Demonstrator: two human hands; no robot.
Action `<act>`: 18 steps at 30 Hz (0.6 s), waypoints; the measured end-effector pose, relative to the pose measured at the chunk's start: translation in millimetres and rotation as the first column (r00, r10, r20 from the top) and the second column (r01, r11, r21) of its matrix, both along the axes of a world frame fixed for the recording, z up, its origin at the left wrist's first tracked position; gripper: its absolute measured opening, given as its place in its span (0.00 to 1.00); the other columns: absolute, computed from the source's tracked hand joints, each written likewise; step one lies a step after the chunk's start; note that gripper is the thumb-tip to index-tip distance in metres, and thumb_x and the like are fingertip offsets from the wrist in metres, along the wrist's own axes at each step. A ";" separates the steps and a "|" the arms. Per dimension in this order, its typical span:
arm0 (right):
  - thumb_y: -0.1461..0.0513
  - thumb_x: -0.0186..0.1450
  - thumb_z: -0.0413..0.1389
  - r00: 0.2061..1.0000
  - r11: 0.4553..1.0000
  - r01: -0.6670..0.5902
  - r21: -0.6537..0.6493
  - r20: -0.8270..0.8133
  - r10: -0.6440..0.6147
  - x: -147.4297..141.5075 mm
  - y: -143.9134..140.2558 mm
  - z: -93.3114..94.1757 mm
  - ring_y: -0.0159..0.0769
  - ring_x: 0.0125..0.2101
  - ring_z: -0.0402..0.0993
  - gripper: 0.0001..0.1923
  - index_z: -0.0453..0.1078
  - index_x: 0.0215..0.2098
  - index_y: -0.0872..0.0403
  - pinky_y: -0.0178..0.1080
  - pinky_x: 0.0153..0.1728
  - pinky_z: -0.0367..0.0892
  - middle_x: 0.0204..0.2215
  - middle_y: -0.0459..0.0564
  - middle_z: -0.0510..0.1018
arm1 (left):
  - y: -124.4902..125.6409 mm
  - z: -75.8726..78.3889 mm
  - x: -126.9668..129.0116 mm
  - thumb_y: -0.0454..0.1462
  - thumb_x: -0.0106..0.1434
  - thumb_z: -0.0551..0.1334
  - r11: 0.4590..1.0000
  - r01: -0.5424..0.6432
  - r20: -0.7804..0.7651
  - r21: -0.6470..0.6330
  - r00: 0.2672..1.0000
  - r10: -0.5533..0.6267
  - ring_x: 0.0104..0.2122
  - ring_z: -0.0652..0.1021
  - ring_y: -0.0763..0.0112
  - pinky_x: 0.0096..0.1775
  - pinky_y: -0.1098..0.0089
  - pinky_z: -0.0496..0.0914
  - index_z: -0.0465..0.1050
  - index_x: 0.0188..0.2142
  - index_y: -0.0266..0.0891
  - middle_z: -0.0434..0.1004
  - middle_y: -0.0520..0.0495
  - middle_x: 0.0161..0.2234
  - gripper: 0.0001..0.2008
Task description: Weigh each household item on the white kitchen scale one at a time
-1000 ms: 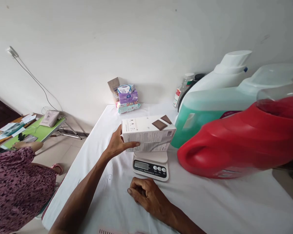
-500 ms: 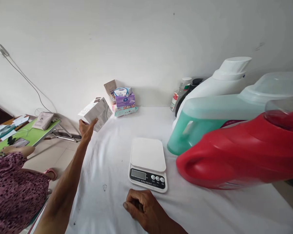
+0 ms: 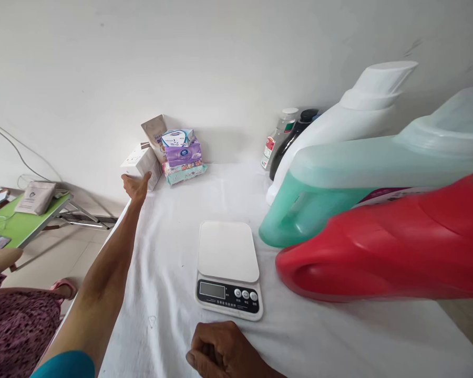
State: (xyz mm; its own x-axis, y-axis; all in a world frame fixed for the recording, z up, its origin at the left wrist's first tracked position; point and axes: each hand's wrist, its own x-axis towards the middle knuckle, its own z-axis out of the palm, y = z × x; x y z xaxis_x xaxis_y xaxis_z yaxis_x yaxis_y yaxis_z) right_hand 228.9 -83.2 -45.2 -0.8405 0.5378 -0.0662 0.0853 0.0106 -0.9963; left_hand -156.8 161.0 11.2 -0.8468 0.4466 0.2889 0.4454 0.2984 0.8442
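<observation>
At the far left corner of the table, my left hand [image 3: 136,187] grips a white cardboard box [image 3: 141,160], its arm stretched out full length. The box is upright on or just above the cloth; I cannot tell which. Right beside it are a brown pouch [image 3: 155,132] and a stack made of a white-and-blue tissue pack [image 3: 177,138], a purple tissue pack [image 3: 183,153] and a light green wipes pack [image 3: 186,174]. My right hand [image 3: 224,349] rests curled on the cloth, nothing visible in it, just in front of a white kitchen scale [image 3: 228,252]. The scale's display looks blank.
On the right lean a red jug [image 3: 378,252], a green detergent jug [image 3: 299,210] and a white bottle [image 3: 339,136]. Behind them stand a clear bottle [image 3: 276,139] and a dark bottle [image 3: 294,139]. A person in patterned clothing [image 3: 23,331] is at left, near a green folding table [image 3: 27,223].
My left hand has carried the white box away from me, bringing it down beside the brown pouch. My view has turned slightly right. The right hand stays curled by the scale.
</observation>
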 end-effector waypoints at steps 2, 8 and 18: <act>0.61 0.65 0.60 1.000 1.000 0.007 -0.004 -0.003 -0.007 1.0 -0.6 3.3 0.26 0.21 0.58 0.11 0.64 0.27 0.52 0.32 0.23 0.52 0.19 0.38 0.63 | 4.9 3.0 7.2 0.46 0.52 0.79 0.996 -0.049 0.007 -0.073 0.999 0.050 0.61 0.75 0.41 0.64 0.44 0.69 0.61 0.50 0.40 0.74 0.30 0.58 0.35; 0.60 0.66 0.62 0.999 0.999 0.034 -0.009 0.018 -0.034 4.1 0.4 18.0 0.26 0.22 0.60 0.11 0.67 0.27 0.53 0.31 0.24 0.54 0.20 0.38 0.65 | -9.7 12.0 21.4 0.43 0.50 0.80 0.998 0.026 0.012 -0.065 1.000 -0.025 0.66 0.70 0.41 0.68 0.45 0.65 0.61 0.55 0.35 0.68 0.27 0.62 0.40; 0.61 0.65 0.63 0.995 0.995 0.073 0.063 -0.071 -0.069 2.0 2.0 16.3 0.25 0.21 0.60 0.11 0.68 0.27 0.53 0.31 0.26 0.57 0.19 0.37 0.65 | -101.7 72.6 168.2 0.42 0.65 0.69 0.775 0.558 -0.357 0.296 0.817 -0.453 0.44 0.79 0.65 0.44 0.65 0.75 0.68 0.51 0.40 0.76 0.43 0.47 0.19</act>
